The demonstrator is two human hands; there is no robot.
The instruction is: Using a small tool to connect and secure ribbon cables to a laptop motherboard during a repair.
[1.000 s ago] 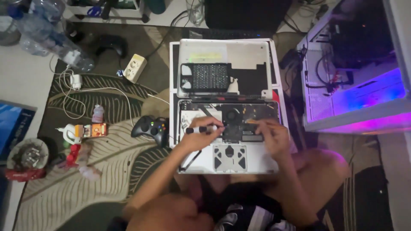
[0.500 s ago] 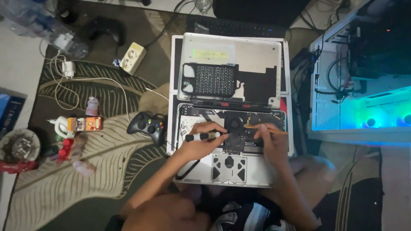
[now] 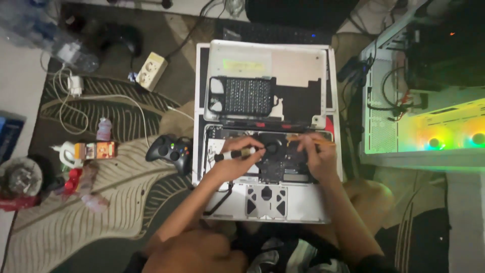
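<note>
An opened silver laptop lies upside down in front of me, its dark circuit board and round fan exposed. My left hand grips a black-handled screwdriver lying sideways, its tip toward the fan. Over the right part of the board, my right hand holds a thin orange stick-like tool. The removed bottom cover lies just beyond the laptop, with a black perforated part on it.
A black game controller lies left of the laptop on a patterned rug. Further left are small bottles, a power strip and white cables. An open computer case with lit fans stands at the right. A black keyboard lies behind.
My right hand has shifted up and right to the board's upper right edge. My left hand keeps the screwdriver by the fan. The case lights went from purple through blue-green to yellow-green.
</note>
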